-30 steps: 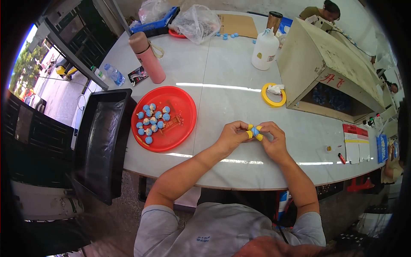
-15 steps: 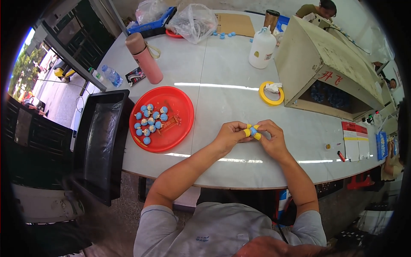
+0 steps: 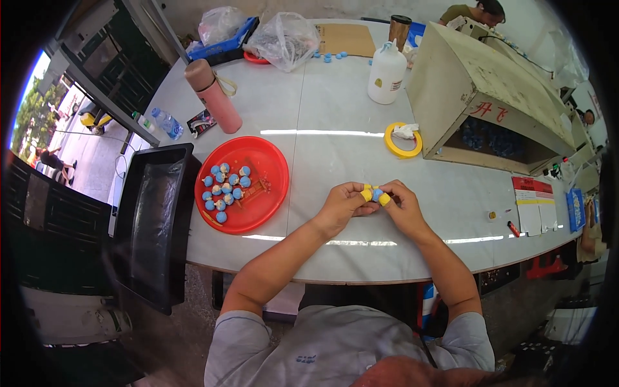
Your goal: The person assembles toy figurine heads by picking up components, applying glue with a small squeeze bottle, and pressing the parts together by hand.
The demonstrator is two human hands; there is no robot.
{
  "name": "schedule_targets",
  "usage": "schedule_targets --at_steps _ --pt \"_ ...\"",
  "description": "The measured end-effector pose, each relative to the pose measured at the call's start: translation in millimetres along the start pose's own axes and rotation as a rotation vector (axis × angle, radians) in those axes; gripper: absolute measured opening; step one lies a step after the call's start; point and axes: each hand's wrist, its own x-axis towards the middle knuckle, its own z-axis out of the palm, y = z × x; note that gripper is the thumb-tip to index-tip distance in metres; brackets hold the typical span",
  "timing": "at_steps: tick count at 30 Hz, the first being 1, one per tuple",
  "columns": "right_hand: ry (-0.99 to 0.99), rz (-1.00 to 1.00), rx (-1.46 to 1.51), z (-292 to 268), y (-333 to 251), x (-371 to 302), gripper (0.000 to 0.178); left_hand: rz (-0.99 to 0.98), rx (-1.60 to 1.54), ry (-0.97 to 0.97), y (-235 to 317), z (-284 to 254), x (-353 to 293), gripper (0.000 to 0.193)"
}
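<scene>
Both of my hands meet above the table (image 3: 309, 258), with yellow wrapping, apparently tape, on the fingertips. Between them is a small blue ball (image 3: 377, 194), pinched by the fingers of my left hand (image 3: 342, 205) and my right hand (image 3: 405, 208). The fingers partly hide it, so its finer details cannot be made out. To the left of my hands lies a round red tray (image 3: 274, 193). On its left side sit several blue-and-whitish balls (image 3: 216, 190), beside some reddish-brown scraps (image 3: 256, 188).
A black bin (image 3: 151, 226) stands left of the tray. Farther back are a pink flask (image 3: 219, 106), a water bottle (image 3: 167, 124), a white jug (image 3: 387, 74) and a yellow tape roll (image 3: 403, 153). A box-like cabinet (image 3: 490, 90) occupies the right, near a red lighter (image 3: 513, 229).
My hands still pinch the blue ball, and the fingers have shifted slightly around it. The whole view has moved a little. A passer-by now shows outside at the left.
</scene>
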Motion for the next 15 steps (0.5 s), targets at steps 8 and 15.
schedule_targets --at_steps 8,15 --pt "0.040 0.144 0.006 27 4 -1 0.016 -0.050 0.055 0.096 -2 -8 -16 0.024" --pt "0.107 0.180 0.081 13 -2 -12 0.024 0.064 -0.043 0.004 -26 13 7 0.016"
